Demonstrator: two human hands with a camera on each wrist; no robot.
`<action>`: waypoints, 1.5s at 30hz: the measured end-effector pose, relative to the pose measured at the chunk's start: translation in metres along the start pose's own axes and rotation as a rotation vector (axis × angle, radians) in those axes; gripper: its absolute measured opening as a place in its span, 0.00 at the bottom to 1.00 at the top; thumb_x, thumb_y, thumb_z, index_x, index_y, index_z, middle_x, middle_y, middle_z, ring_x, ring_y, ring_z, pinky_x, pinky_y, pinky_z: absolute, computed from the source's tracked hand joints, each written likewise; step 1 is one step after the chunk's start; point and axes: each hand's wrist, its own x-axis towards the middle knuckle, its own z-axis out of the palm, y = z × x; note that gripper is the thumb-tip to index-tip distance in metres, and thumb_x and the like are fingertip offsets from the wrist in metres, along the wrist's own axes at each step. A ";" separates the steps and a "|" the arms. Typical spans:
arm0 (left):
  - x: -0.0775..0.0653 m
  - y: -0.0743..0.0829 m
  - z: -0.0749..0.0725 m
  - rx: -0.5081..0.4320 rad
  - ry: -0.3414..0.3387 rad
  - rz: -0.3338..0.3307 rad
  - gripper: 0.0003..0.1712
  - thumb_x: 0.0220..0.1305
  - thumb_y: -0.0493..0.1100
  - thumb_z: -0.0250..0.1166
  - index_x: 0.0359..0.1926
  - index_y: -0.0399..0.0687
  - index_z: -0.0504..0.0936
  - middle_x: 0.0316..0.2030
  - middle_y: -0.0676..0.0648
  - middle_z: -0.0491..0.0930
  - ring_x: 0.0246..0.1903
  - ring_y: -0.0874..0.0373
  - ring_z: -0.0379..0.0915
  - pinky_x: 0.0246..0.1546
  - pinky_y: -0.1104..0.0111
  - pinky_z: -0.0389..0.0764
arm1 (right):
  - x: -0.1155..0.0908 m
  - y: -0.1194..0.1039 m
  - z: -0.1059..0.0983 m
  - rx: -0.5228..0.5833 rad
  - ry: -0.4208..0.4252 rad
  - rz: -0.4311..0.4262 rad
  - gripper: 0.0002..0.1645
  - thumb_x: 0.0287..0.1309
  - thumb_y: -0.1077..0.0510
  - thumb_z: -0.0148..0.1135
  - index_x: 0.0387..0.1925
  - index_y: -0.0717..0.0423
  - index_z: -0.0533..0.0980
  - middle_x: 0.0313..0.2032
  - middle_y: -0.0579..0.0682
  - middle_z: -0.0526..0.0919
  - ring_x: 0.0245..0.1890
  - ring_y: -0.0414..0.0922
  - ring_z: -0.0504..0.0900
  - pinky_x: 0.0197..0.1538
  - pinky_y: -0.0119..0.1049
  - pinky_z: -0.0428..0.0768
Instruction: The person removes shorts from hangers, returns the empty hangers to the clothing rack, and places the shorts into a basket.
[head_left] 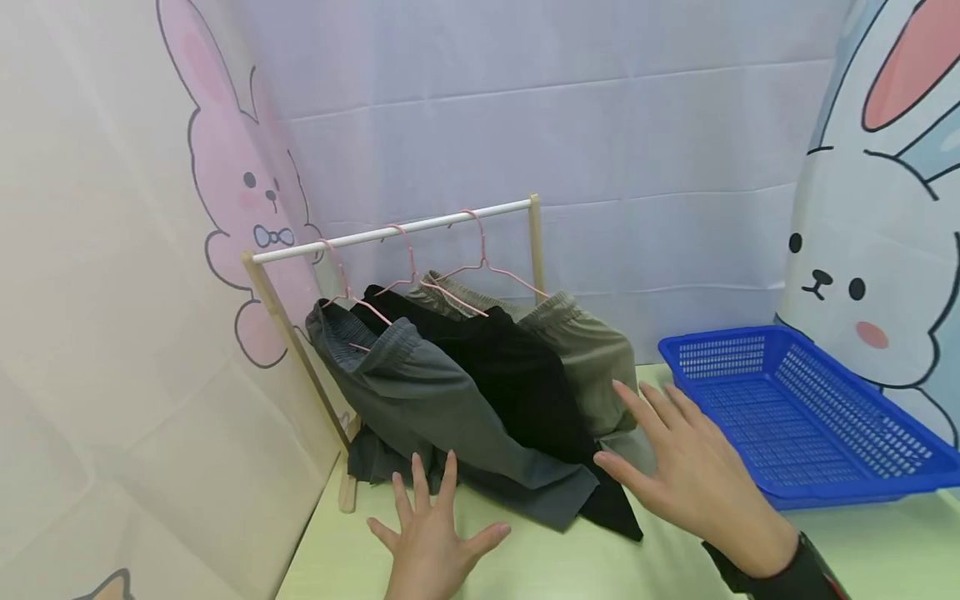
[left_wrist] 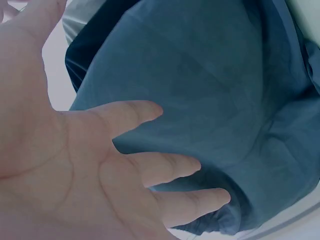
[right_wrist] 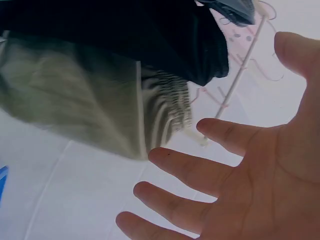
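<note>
Presently, the left hand (head_left: 429, 537) and right hand (head_left: 690, 477) are hovering, fingers spread, near gray pants (head_left: 442, 408) and khaki pants (head_left: 600, 358) respectively. Both garments, black pants (head_left: 525, 367) between them, are hanging on the rack (head_left: 442, 221).

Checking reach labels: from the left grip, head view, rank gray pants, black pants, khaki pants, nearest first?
1. Gray pants: frontmost, just past the left grip's spread fingertips.
2. Black pants: next layer back, partly covered by the gray pair, showing to its right.
3. Khaki pants: rearmost, behind the black pair, farther right.
</note>
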 end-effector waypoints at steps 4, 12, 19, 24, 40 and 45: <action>-0.001 0.004 0.003 -0.046 0.018 0.004 0.69 0.40 0.85 0.69 0.80 0.63 0.60 0.81 0.32 0.44 0.75 0.19 0.38 0.53 0.13 0.33 | 0.012 -0.013 -0.005 0.026 0.024 -0.041 0.52 0.64 0.24 0.59 0.79 0.45 0.61 0.70 0.62 0.72 0.70 0.67 0.68 0.63 0.70 0.69; 0.003 0.022 0.013 -0.191 0.088 -0.062 0.71 0.45 0.84 0.68 0.82 0.52 0.56 0.79 0.29 0.48 0.74 0.19 0.42 0.53 0.14 0.45 | 0.037 -0.047 -0.009 0.151 0.079 -0.141 0.50 0.64 0.32 0.66 0.78 0.49 0.63 0.67 0.58 0.76 0.66 0.60 0.74 0.58 0.62 0.78; 0.011 0.040 0.020 -0.348 0.108 -0.136 0.75 0.48 0.81 0.69 0.83 0.43 0.48 0.79 0.26 0.44 0.75 0.20 0.41 0.55 0.17 0.51 | 0.064 -0.079 -0.016 0.227 0.049 -0.237 0.51 0.63 0.33 0.67 0.79 0.47 0.60 0.71 0.54 0.73 0.69 0.56 0.73 0.61 0.59 0.78; 0.019 0.044 0.028 -0.472 0.104 -0.166 0.77 0.53 0.78 0.70 0.82 0.36 0.41 0.78 0.23 0.39 0.74 0.18 0.40 0.57 0.20 0.54 | 0.085 -0.099 -0.015 0.292 0.020 -0.306 0.51 0.64 0.35 0.68 0.79 0.49 0.60 0.71 0.54 0.72 0.69 0.56 0.73 0.62 0.58 0.77; 0.049 0.063 0.056 -0.636 0.256 -0.110 0.72 0.63 0.48 0.76 0.79 0.30 0.26 0.77 0.22 0.26 0.74 0.17 0.32 0.66 0.26 0.52 | 0.149 -0.146 0.035 0.440 -0.109 -0.306 0.42 0.71 0.46 0.63 0.77 0.60 0.61 0.73 0.60 0.69 0.71 0.55 0.71 0.67 0.52 0.74; 0.057 0.068 0.059 -0.648 0.302 -0.103 0.74 0.54 0.30 0.77 0.79 0.32 0.25 0.78 0.24 0.25 0.75 0.19 0.31 0.67 0.29 0.55 | 0.164 -0.160 0.049 0.449 -0.058 -0.306 0.37 0.73 0.49 0.61 0.74 0.65 0.65 0.69 0.63 0.73 0.67 0.57 0.75 0.65 0.53 0.76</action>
